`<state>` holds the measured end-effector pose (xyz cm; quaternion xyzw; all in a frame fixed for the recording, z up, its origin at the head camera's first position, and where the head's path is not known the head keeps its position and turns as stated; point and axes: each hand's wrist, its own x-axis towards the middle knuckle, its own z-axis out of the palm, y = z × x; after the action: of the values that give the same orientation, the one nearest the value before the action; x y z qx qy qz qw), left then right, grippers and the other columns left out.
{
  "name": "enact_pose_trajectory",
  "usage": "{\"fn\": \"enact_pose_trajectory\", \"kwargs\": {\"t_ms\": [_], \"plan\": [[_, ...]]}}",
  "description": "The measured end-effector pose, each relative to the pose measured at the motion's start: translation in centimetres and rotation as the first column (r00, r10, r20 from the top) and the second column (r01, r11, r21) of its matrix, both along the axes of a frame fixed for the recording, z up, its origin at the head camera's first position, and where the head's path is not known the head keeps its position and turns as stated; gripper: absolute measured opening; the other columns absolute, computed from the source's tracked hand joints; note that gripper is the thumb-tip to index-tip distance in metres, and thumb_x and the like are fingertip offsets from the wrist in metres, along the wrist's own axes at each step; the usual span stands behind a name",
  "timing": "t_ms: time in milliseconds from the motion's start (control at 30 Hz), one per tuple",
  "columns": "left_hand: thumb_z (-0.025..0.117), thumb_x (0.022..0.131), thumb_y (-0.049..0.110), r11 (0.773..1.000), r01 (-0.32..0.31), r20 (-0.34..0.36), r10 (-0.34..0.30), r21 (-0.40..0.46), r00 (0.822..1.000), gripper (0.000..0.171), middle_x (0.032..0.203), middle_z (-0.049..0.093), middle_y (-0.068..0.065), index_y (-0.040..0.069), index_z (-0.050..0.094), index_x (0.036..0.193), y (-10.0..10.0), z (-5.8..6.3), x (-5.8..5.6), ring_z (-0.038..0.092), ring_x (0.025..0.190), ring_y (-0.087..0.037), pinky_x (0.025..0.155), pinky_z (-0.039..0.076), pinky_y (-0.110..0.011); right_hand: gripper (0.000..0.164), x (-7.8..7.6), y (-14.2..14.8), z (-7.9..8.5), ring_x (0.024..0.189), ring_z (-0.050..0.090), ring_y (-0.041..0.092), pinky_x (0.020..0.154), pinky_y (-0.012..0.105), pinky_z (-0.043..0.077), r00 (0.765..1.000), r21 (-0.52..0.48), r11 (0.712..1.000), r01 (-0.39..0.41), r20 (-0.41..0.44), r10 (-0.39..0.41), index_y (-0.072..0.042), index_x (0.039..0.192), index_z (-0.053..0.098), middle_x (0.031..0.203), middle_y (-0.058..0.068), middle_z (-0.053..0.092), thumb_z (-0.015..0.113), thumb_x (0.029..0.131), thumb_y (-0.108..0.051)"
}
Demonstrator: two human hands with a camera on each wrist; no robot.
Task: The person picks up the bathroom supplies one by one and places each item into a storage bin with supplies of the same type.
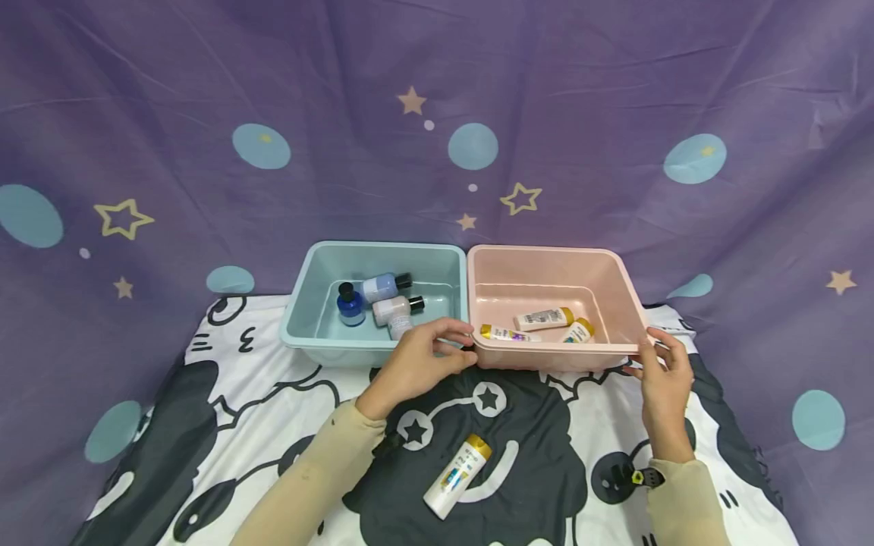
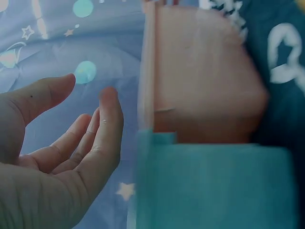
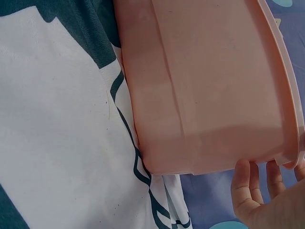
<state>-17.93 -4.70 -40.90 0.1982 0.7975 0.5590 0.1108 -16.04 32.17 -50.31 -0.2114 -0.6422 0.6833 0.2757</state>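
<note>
My left hand [image 1: 425, 355] is at the front corner where the blue bin [image 1: 341, 343] meets the pink bin [image 1: 546, 349]. In the left wrist view its fingers [image 2: 108, 124] are loosely bent and spread from the thumb, with nothing between them. At the pink bin's right front corner, my right hand [image 1: 665, 390] touches the end wall and rim with fairly straight fingers [image 3: 242, 183]. Small tubes with yellow caps lie in the pink bin, one a pale tube [image 1: 541, 319]. The blue bin holds small black-capped bottles, among them a dark blue bottle [image 1: 351, 307].
A white bottle with a gold cap [image 1: 454, 479] lies on its side on the black-and-white patterned cloth [image 1: 259, 394], in front of the bins. Behind the bins hangs a purple curtain [image 1: 369, 182] with stars and dots. The bins stand side by side, rims meeting.
</note>
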Motion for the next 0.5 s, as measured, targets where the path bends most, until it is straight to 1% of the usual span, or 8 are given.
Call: {"fn": "enact_pose_trajectory", "kwargs": {"t_ms": [133,233,300,367,500], "plan": [[0.075,0.092,0.023,1.000,0.017,0.043,-0.016,-0.020,0.999,0.037,0.115,0.069,-0.006,0.012,0.066,0.126,-0.8,-2.6,2.4,0.069,0.095,-0.013,0.076,0.060,-0.028,0.027,0.1,0.0,-0.1,0.074,0.067,0.010,0.057,0.021,0.060,1.000,-0.003,1.000,0.002,-0.007,-0.002,-0.009,0.125,0.065,0.100,0.008,0.061,0.067,0.098,-0.012],[0.075,0.093,0.025,0.999,0.024,0.075,-0.022,-0.028,0.997,0.036,0.114,0.069,-0.005,0.012,0.066,0.125,-1.2,-4.6,3.8,0.069,0.094,-0.013,0.075,0.059,-0.027,0.027,0.1,0.0,-0.1,0.074,0.067,0.010,0.057,0.021,0.060,1.000,0.001,1.000,0.001,0.002,-0.001,-0.009,0.125,0.065,0.100,0.007,0.061,0.066,0.098,-0.013],[0.075,0.092,0.026,0.999,0.023,0.091,-0.020,-0.039,0.996,0.036,0.112,0.070,-0.004,0.012,0.066,0.124,-1.4,-5.7,4.5,0.069,0.093,-0.013,0.073,0.059,-0.027,0.028,0.1,0.0,0.0,0.074,0.067,0.010,0.057,0.022,0.060,1.000,-0.007,1.000,0.000,-0.001,-0.001,-0.009,0.125,0.065,0.099,0.007,0.061,0.067,0.098,-0.013],[0.075,0.092,0.024,0.998,0.029,0.103,-0.023,-0.052,0.994,0.034,0.111,0.070,-0.006,0.011,0.067,0.123,-1.5,-6.7,5.1,0.069,0.092,-0.014,0.072,0.059,-0.027,0.028,0.1,0.0,0.1,0.073,0.067,0.010,0.057,0.022,0.060,1.000,-0.018,1.000,-0.001,-0.007,0.001,-0.009,0.125,0.065,0.100,0.008,0.062,0.067,0.097,-0.013],[0.076,0.091,0.018,0.995,0.056,0.117,-0.046,-0.081,0.992,0.032,0.108,0.071,-0.011,0.007,0.068,0.121,-1.6,-8.3,6.2,0.070,0.088,-0.014,0.071,0.058,-0.026,0.027,0.1,-0.1,0.1,0.073,0.067,0.010,0.057,0.021,0.060,1.000,-0.034,0.999,0.003,-0.007,-0.003,-0.009,0.123,0.066,0.100,0.008,0.062,0.068,0.097,-0.012]]}}
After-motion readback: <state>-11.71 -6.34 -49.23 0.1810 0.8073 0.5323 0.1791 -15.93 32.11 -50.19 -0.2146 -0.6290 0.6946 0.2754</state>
